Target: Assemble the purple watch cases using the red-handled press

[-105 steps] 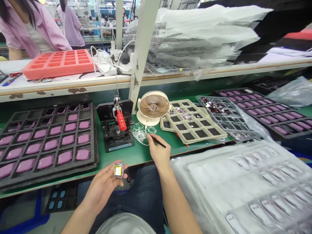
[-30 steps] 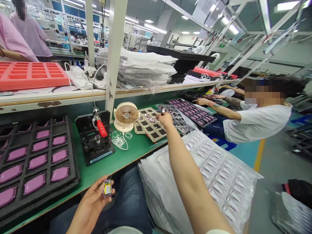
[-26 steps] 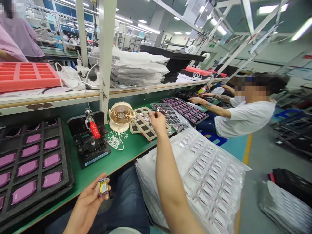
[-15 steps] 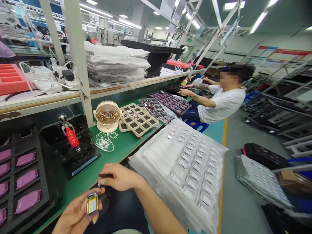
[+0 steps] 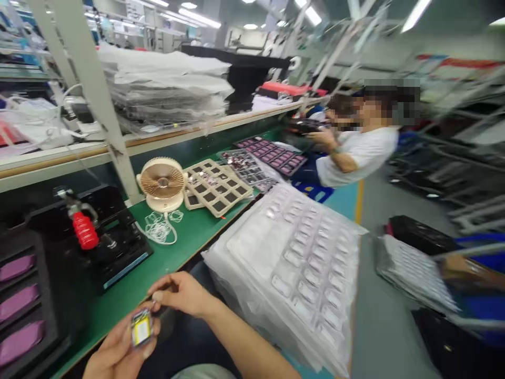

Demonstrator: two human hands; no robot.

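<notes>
Cradling a small, uncovered device housing point(image 5: 142, 330), our left hand point(image 5: 115, 347) sat low in the head view, just off the near edge of the green worktop point(image 5: 193, 239). Its fingers were bent snugly around the housing's sides, leaving the white panel and its yellow border facing up, slightly tilted. Our right hand point(image 5: 184, 295) met it from the other side, fingertips right beside the housing's upper edge; those fingers were curled in toward the thumb, but blur kept us from telling whether they had closed fully or pinched anything small.

We judged the housing light and stiff in its frame, with smooth sides that could slip, and its exposed insides likely fragile. The outer rim seemed the best place to take hold, with no pressure on the panel. It lay against the left fingers, between the two hands and nearer the left palm.

Beyond it on the worktop stood a red-handled toggle clamp point(image 5: 84, 231), a cream desk fan point(image 5: 162, 181) with a tangled white cable point(image 5: 157, 230) in front, and beige compartment trays point(image 5: 218, 205). Purple cases point(image 5: 19, 302) lay in a dark tray to our left, and blister sheets point(image 5: 252, 247) were stacked to our right.
</notes>
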